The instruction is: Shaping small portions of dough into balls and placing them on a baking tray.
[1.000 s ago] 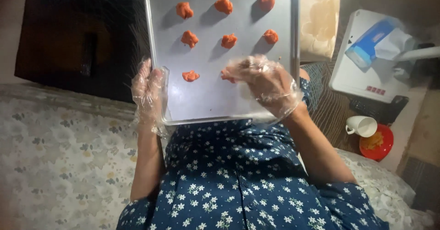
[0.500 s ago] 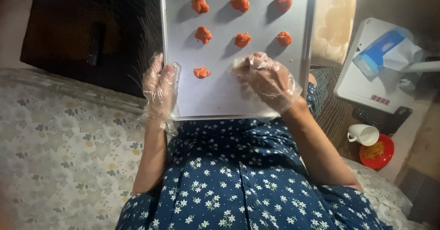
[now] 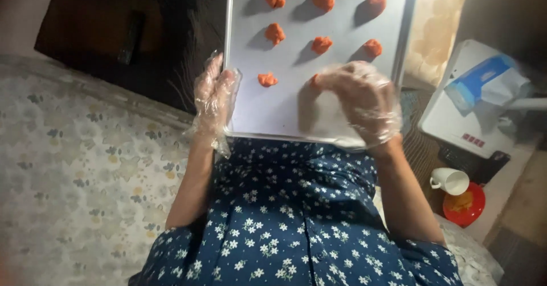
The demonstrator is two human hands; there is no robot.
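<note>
1. Far left: patterned floor covering (image 3: 68, 189) and a dark cabinet (image 3: 114, 35). Nothing of yours touches them.
2. Your left hand (image 3: 212, 100), in a loose clear plastic glove, clasps the left rim of the baking tray (image 3: 285, 120), fingers curled over the edge. Compared with a second ago the tray sits further right and higher in view; the clasp is unchanged, so you are steadying it as before.
3. Tray: pale, lined, resting just above your lap. Small orange dough lumps stand in rows, well apart from one another. The nearest row has one lump (image 3: 266, 79) set down on the left.
4. Your right hand (image 3: 362, 100), gloved, has shifted a little; its fingertips pinch a further orange lump (image 3: 315, 80) against the tray beside that one. Judging by this, the third row is being filled.
5. Right: white box (image 3: 473, 120), white cup (image 3: 450, 180), red dish (image 3: 464, 205) on the floor.
</note>
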